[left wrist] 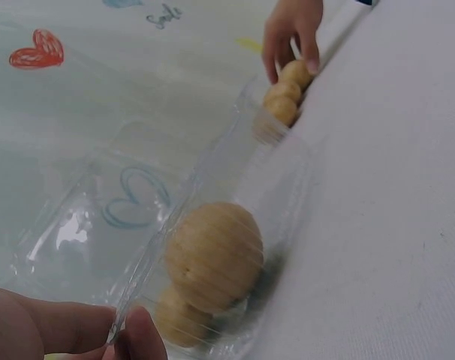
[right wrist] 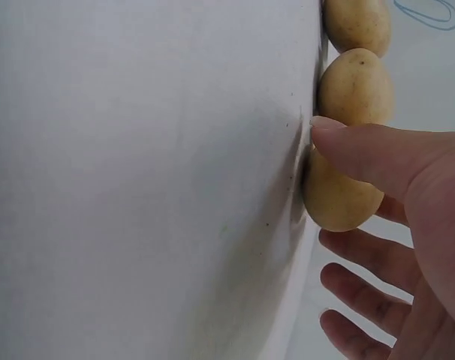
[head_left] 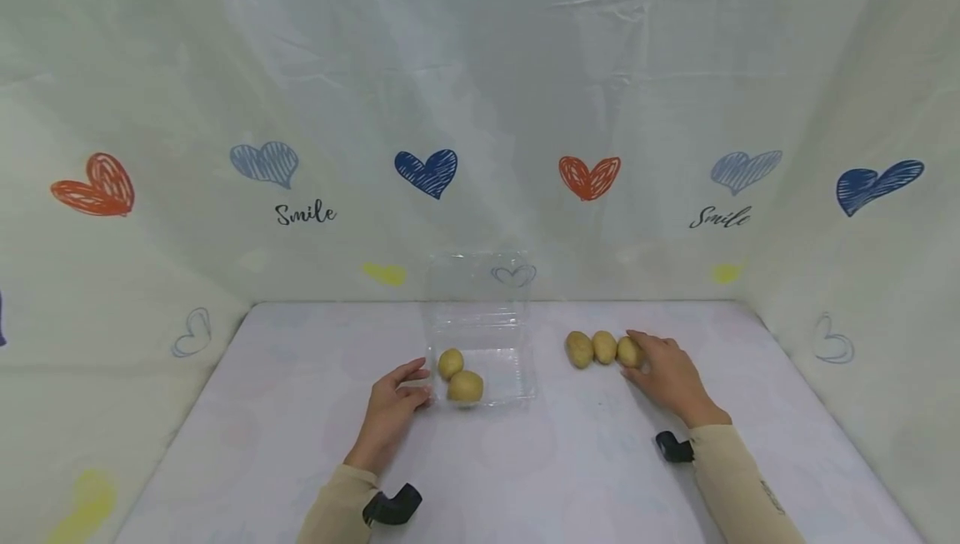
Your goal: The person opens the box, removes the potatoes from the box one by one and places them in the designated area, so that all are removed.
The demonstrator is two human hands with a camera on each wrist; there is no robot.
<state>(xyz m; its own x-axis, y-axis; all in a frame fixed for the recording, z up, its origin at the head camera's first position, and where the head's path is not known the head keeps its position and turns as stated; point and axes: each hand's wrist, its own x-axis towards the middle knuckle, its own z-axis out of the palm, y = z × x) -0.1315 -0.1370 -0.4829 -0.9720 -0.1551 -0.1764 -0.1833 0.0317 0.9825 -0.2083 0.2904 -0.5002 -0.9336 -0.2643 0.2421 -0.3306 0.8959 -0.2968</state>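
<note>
One wide view, two close ones
The head view looks forward and down over the table [head_left: 570, 461] to the backdrop [head_left: 495, 69]; the left wrist's, tilted, faces the clear container [head_left: 510, 376] closely; the right wrist's, turned sideways, sits close to the row of potatoes [head_left: 603, 347], which all three share

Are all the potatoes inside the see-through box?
No, two potatoes sit in the see-through box, but three more potatoes lie in a row on the table outside it.
</note>
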